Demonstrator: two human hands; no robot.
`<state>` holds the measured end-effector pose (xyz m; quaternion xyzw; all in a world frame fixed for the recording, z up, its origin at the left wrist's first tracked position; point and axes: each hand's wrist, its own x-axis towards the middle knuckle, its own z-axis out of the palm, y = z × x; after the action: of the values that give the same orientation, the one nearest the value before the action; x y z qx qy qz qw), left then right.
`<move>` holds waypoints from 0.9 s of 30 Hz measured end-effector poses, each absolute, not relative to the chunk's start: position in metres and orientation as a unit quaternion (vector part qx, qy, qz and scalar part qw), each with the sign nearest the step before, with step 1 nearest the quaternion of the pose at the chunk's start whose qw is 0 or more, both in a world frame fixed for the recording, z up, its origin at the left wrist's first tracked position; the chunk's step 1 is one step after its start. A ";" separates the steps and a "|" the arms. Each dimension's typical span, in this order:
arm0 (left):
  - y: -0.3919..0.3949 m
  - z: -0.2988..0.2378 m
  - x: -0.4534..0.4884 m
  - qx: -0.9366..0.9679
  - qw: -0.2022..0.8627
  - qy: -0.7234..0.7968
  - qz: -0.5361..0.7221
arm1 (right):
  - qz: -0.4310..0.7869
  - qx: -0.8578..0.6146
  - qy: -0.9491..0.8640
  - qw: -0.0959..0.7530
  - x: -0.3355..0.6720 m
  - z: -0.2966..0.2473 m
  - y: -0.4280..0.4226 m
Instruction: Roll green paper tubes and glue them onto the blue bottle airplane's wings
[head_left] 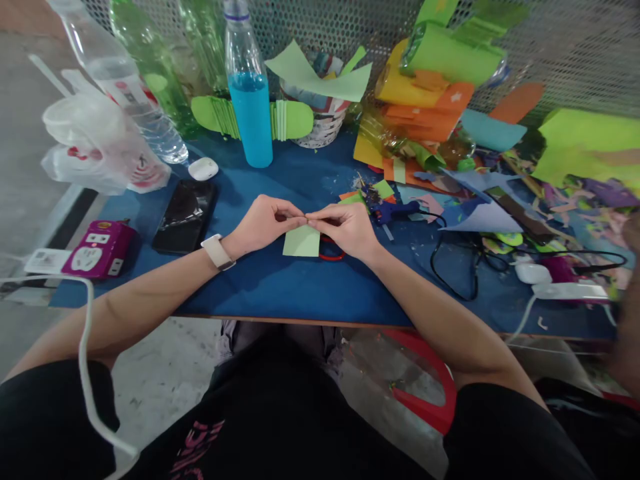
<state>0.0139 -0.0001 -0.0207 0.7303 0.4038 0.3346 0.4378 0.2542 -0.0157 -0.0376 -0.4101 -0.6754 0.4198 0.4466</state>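
Both my hands meet over the middle of the blue table (280, 280). My left hand (263, 223) and my right hand (343, 227) pinch the top edge of a small light green paper piece (301, 241) between thumbs and fingertips. The paper hangs down from the fingers and rests on the table. A red ring-shaped object (331, 256) lies partly under my right hand. I wear a watch with a pale strap (218, 251) on the left wrist.
A blue bottle (250, 100), clear bottles (135, 100) and a plastic bag (95, 147) stand at the back left. A black phone (185, 215), a white earbud case (203, 169) and a purple power strip (100, 248) lie left. Coloured paper scraps (425, 87), a blue glue gun (395, 211) and cables (465, 267) fill the right.
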 end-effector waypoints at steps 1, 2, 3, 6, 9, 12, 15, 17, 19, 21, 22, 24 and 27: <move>0.000 -0.021 0.014 0.733 0.433 0.404 0.334 | 0.418 -0.409 -0.676 0.448 0.254 -0.038 -0.015; 0.000 -0.021 0.014 0.736 0.428 0.405 0.334 | 0.415 -0.409 -0.677 0.449 0.254 -0.037 -0.015; 0.000 -0.021 0.014 0.738 0.425 0.405 0.333 | 0.412 -0.408 -0.679 0.450 0.255 -0.037 -0.015; 0.000 -0.020 0.014 0.739 0.426 0.404 0.331 | 0.415 -0.400 -0.683 0.449 0.256 -0.036 -0.016; -0.001 -0.018 0.013 0.742 0.428 0.400 0.325 | 0.427 -0.395 -0.681 0.445 0.257 -0.036 -0.017; -0.003 -0.018 0.012 0.748 0.421 0.399 0.324 | 0.427 -0.404 -0.680 0.439 0.257 -0.037 -0.019; -0.004 -0.020 0.012 0.754 0.402 0.400 0.331 | 0.423 -0.412 -0.676 0.441 0.257 -0.037 -0.019; -0.003 -0.022 0.012 0.759 0.392 0.396 0.338 | 0.419 -0.414 -0.675 0.445 0.256 -0.037 -0.018; -0.002 -0.022 0.012 0.767 0.381 0.389 0.340 | 0.413 -0.411 -0.679 0.447 0.255 -0.037 -0.017; 0.000 -0.021 0.012 0.775 0.370 0.382 0.342 | 0.407 -0.404 -0.683 0.453 0.255 -0.037 -0.016; 0.000 -0.020 0.013 0.778 0.365 0.380 0.342 | 0.405 -0.400 -0.683 0.458 0.255 -0.037 -0.015; 0.002 -0.017 0.013 0.781 0.359 0.378 0.343 | 0.403 -0.396 -0.677 0.471 0.255 -0.036 -0.014; 0.002 -0.010 0.015 0.782 0.354 0.376 0.350 | 0.396 -0.394 -0.667 0.493 0.254 -0.035 -0.013</move>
<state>0.0152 0.0016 -0.0100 0.7816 0.3757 0.3499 0.3542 0.2544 -0.0129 -0.0347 -0.3937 -0.6674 0.3961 0.4927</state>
